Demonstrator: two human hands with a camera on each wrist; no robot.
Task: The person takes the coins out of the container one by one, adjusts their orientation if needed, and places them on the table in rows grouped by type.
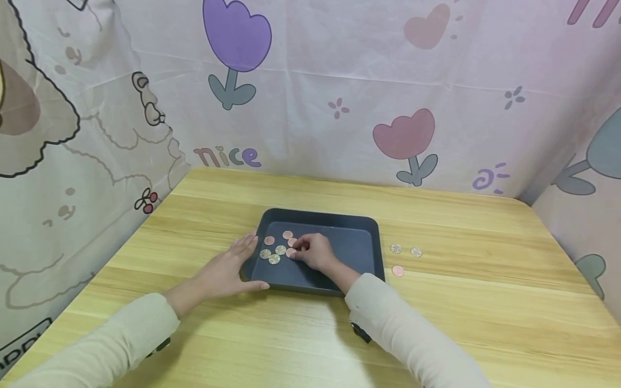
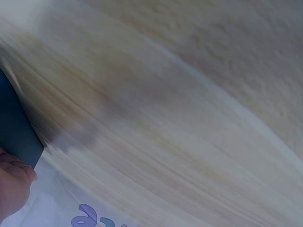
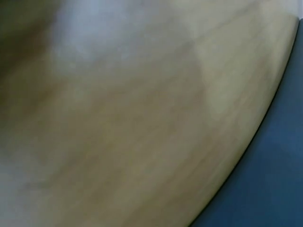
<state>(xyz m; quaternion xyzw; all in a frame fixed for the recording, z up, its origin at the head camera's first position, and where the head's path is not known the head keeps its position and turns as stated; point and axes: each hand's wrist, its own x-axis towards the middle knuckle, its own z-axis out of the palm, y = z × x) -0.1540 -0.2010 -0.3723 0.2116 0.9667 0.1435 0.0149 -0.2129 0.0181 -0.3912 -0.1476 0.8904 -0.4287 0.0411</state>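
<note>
A dark grey rectangular tray (image 1: pixel 310 215) lies on the table with several copper and gold-coloured coins (image 1: pixel 274 259) flat in its left half. My left hand (image 1: pixel 225 273) rests against the tray's left side, its fingers straight along the wall and the thumb spread by the front corner. Inside the tray, my right hand (image 1: pixel 317 252) has its fingers curled, thumb and forefinger at a copper coin (image 1: pixel 290 253). Another copper coin (image 1: pixel 292 242) shows partly behind the forefinger. In the left wrist view, part of the left hand (image 2: pixel 13 185) overlaps the tray's dark wall (image 2: pixel 16 125).
Right of the tray, two silvery coins (image 1: pixel 396 249) and a copper coin (image 1: pixel 398 271) lie on the wooden table (image 1: pixel 485 302). A printed cloth (image 1: pixel 310 124) hangs behind the table and along both sides. The right wrist view shows mostly tabletop and the tray's side (image 3: pixel 265 179).
</note>
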